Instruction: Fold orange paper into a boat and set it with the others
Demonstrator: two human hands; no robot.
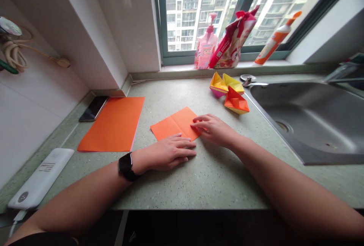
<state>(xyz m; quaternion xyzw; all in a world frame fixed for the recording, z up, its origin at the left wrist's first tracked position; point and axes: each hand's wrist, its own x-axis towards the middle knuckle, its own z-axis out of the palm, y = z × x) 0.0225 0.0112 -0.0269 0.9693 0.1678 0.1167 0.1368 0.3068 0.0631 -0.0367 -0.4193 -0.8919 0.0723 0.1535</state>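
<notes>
A creased orange sheet of paper (pixel 173 123) lies at an angle on the speckled counter (pixel 182 189). My left hand (pixel 169 151) rests flat along its near edge, fingers stretched out to the right, covering part of that edge. At the sheet's right side, my right hand (pixel 214 129) touches the paper with its fingertips, the fingers slightly bent and apart. A fold line runs across the middle of the sheet. Farther left sits a stack of larger orange paper (pixel 113 126), with a thin pinkish layer showing at its edge.
Three folded paper boats stand at the back: a yellow and pink one (pixel 218 85), a yellow one (pixel 233 83) and an orange one (pixel 236 101). A phone (pixel 93 108) and a white power bank (pixel 42 177) lie left. The steel sink (pixel 313 121) is right; bottles line the windowsill.
</notes>
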